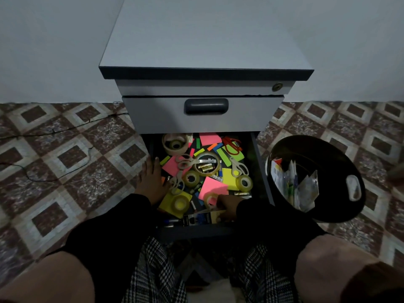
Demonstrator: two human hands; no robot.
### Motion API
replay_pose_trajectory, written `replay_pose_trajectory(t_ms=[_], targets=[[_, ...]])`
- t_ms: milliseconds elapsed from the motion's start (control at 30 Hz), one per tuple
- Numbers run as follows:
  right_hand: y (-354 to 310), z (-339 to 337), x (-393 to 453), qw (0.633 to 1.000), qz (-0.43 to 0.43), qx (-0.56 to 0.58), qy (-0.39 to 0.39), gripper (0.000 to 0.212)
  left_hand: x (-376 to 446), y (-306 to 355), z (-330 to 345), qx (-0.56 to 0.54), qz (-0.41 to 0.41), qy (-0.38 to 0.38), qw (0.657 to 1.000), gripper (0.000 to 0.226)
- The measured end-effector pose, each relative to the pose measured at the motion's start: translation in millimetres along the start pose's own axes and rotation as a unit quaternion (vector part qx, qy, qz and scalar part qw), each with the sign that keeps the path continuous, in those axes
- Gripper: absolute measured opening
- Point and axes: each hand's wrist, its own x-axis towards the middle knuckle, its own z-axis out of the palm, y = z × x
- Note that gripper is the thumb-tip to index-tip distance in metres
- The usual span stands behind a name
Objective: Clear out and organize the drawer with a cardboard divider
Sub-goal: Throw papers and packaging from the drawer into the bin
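The lower drawer (260,162) of a grey cabinet stands pulled out, full of clutter: tape rolls (191,178), pink sticky notes (211,138), yellow sticky notes (230,174), beige scissors (237,166), red scissors (232,145) and batteries (205,166). My left hand (150,182) lies flat along the drawer's left edge with straight fingers. My right hand (227,207) is down in the drawer's front right part, fingers curled among the items; what it holds is hidden. No cardboard divider is visible.
A black bin (341,206) with papers and packaging inside stands tilted right of the drawer. The upper drawer (153,114) is closed. A thin cable (54,130) runs over the patterned floor tiles at the left. My knees frame the bottom of the view.
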Motion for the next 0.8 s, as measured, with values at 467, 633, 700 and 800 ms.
replay_pose_trajectory(t_ms=[467, 633, 700, 800], targets=[[109, -59, -50, 0.895, 0.087, 0.410, 0.152, 0.034, -3, 82, -3, -0.002, 0.104, -0.014, 0.994, 0.070], [171, -56, -70, 0.821, 0.164, 0.494, 0.235, 0.026, -4, 157, 30, -0.004, 0.211, -0.073, 0.975, 0.069], [195, -51, -76, 0.796, 0.194, 0.510, 0.262, 0.028, -8, 188, 44, 0.037, 0.240, -0.097, 0.965, 0.069], [223, -43, -77, 0.776, 0.222, 0.517, 0.284, 0.026, -12, 221, 61, 0.089, 0.258, -0.128, 0.954, 0.070]])
